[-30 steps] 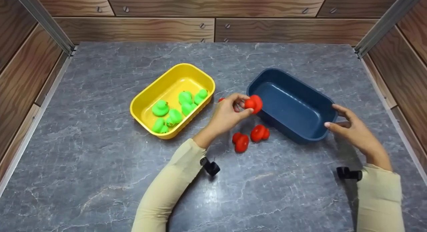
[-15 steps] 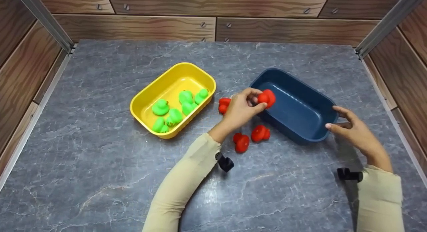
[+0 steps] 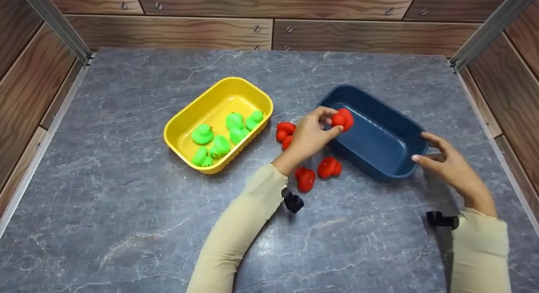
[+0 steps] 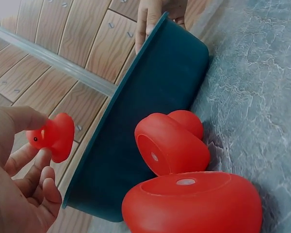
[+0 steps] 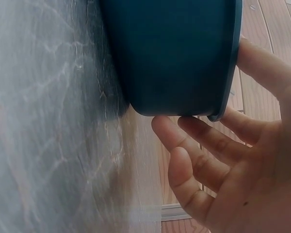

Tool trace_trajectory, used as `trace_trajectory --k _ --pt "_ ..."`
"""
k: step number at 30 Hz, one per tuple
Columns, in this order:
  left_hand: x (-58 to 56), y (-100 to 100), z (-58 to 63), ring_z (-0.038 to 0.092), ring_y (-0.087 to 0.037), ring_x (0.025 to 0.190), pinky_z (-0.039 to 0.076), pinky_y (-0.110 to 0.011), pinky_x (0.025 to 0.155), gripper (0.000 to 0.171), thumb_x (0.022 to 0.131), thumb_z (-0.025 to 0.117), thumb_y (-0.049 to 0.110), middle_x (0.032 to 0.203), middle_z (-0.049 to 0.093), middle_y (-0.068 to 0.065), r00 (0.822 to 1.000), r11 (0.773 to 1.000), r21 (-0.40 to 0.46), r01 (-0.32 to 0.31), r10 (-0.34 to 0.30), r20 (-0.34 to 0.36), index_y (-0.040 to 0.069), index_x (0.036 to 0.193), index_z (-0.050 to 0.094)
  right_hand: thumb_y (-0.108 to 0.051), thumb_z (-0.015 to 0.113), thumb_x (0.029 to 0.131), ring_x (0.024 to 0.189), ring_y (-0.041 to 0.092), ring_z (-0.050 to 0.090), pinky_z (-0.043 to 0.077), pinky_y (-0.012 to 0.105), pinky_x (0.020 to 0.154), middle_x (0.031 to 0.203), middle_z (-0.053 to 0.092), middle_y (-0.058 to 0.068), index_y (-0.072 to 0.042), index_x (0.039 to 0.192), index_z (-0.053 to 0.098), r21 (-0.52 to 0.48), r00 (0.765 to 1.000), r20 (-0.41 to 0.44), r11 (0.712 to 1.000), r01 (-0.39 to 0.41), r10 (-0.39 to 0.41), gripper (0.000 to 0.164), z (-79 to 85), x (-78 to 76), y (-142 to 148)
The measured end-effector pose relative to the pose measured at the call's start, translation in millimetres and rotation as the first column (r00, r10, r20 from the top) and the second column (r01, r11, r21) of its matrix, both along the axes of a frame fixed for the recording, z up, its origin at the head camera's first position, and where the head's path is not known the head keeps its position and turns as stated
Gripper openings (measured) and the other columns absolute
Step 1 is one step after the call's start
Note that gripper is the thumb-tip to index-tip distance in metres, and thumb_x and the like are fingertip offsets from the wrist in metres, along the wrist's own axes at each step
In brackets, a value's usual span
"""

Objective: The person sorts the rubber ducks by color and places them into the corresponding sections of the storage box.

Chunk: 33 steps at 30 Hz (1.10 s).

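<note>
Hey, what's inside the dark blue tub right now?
In the dark blue tub, only bare floor and inner walls show. In the head view, the left hand and the red duck it holds cover part of the left end. The near rim also hides the wall below it.

text: none legible | labels, brands: none legible | numbers, signs: none legible

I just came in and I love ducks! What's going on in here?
A person is handling toy ducks. The left grip pinches a red toy duck, held up at the left end of a blue bin and not let go yet. The right grip holds the bin's right end. More red ducks lie on the table, and green ducks are in the yellow bin.
</note>
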<state>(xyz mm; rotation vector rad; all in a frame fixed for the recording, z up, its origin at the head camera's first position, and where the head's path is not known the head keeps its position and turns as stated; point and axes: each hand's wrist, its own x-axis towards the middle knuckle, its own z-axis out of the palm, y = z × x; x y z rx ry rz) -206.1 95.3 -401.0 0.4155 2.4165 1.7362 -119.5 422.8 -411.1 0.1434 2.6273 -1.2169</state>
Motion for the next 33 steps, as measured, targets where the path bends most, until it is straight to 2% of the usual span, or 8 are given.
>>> trace_trajectory --k 9,21,25,28,33 --pt "3.8 -7.4 3.8 0.054 -0.014 0.083 0.041 -0.014 0.072 0.039 0.084 0.075 0.017 0.102 0.066 -0.010 0.998 0.997 0.034 0.065 -0.065 -0.010 0.010 0.120 0.062 -0.034 0.058 0.096 0.092 -0.019 0.048 0.048 0.015 0.072 0.154 0.015 0.031 -0.020 0.156 0.012 -0.004 1.000 -0.002 1.000 0.007 -0.007 0.077 1.0 -0.7 0.2" --pt "20.0 -24.2 1.3 0.057 -0.023 0.091 0.042 -0.016 0.074 0.037 0.085 0.074 0.022 0.104 0.065 -0.009 0.991 0.991 0.024 0.133 -0.132 -0.025 0.011 0.119 0.062 -0.035 0.057 0.097 0.093 -0.018 0.049 0.049 0.016 0.073 0.155 0.014 0.031 -0.020 0.156 0.011 -0.021 1.000 0.006 1.000 0.004 -0.004 0.077 0.2 0.7 1.8" --pt "26.0 -31.8 -1.0 0.057 -0.022 0.088 0.043 -0.016 0.074 0.038 0.084 0.075 0.022 0.102 0.065 -0.009 0.989 0.990 0.014 0.138 -0.137 -0.052 0.012 0.118 0.063 -0.035 0.056 0.097 0.094 -0.018 0.049 0.047 0.014 0.074 0.155 0.014 0.030 -0.021 0.156 0.010 -0.017 1.000 0.011 1.000 -0.003 0.003 0.076 0.9 1.5 1.9" --pt "30.5 -37.3 -1.6 0.057 -0.024 0.089 0.047 -0.021 0.077 0.038 0.084 0.075 0.020 0.102 0.064 -0.011 0.985 0.987 0.024 0.161 -0.159 -0.066 0.010 0.119 0.062 -0.035 0.056 0.097 0.092 -0.018 0.049 0.047 0.014 0.073 0.154 0.014 0.030 -0.022 0.156 0.010 -0.013 1.000 0.015 1.000 0.005 -0.005 0.076 1.7 2.0 1.5" --pt "37.7 -46.3 -2.7 0.057 -0.033 0.092 0.050 -0.038 0.083 0.039 0.084 0.074 0.018 0.100 0.063 -0.009 0.980 0.981 0.043 0.189 -0.186 -0.078 0.006 0.119 0.061 -0.036 0.057 0.097 0.091 -0.017 0.049 0.047 0.013 0.073 0.154 0.015 0.031 -0.020 0.156 0.011 -0.010 1.000 0.018 1.000 0.012 -0.012 0.077 0.8 1.5 0.1"
